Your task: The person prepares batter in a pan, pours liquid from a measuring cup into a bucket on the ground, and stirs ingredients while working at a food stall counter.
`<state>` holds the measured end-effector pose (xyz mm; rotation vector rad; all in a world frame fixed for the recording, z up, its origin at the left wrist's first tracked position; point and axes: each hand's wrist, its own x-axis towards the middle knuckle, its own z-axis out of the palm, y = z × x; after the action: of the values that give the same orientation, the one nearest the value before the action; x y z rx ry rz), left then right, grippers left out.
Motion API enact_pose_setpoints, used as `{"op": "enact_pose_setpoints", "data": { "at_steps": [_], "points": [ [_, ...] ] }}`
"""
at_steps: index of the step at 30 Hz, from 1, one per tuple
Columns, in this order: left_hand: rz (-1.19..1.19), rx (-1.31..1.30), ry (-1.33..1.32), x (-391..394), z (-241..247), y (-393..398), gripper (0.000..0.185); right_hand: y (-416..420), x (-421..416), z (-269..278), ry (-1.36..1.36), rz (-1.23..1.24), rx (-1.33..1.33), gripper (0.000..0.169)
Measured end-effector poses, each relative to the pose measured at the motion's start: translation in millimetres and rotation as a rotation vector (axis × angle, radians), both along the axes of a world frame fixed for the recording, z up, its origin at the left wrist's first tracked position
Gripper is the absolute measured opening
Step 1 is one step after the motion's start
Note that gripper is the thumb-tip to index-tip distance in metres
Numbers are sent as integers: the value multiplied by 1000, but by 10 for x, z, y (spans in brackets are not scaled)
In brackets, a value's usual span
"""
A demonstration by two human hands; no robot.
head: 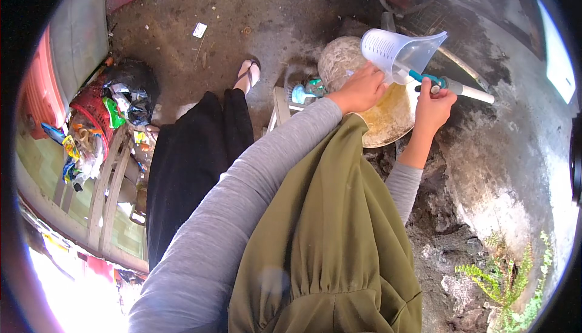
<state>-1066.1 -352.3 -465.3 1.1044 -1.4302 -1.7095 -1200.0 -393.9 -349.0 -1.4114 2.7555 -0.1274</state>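
Note:
My left hand (362,88) grips a translucent plastic measuring jug (379,46) with printed marks, near its handle side. The jug is tipped over, its spout towards the upper right. A teal plastic tap (416,75) on a white pipe (477,93) points into the jug's mouth. Around the tap's handle are the fingers of my right hand (435,103). Below both hands lies a round, stained basin (386,128), partly covered by my left hand and the jug. Whether water flows cannot be made out.
A wooden stool (282,103) stands left of the basin, by a light-blue brush (300,93). Far left, a red basket (97,110) of rubbish lies beside a black plastic bag (141,90). A concrete wall (491,151) and a fern (495,274) are on the right.

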Motion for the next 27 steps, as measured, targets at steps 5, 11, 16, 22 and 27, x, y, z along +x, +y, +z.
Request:
{"op": "enact_pose_setpoints", "data": {
  "at_steps": [5, 11, 16, 22, 27],
  "points": [
    [-18, 42, 12, 20, -5, -6, 37, -25, 101, 63, 31, 29, 24, 46],
    [-8, 15, 5, 37, -16, 2, 35, -7, 99, 59, 16, 34, 41, 42],
    [-2, 14, 11, 54, -2, 2, 35, 37, 58, 77, -36, 129, 71, 31],
    [-56, -5, -10, 71, -2, 0, 37, 83, 36, 115, 11, 247, 122, 26],
    [-18, -60, -60, 57, -51, 25, 37, 75, 50, 127, 100, 306, 167, 26]
  ]
}}
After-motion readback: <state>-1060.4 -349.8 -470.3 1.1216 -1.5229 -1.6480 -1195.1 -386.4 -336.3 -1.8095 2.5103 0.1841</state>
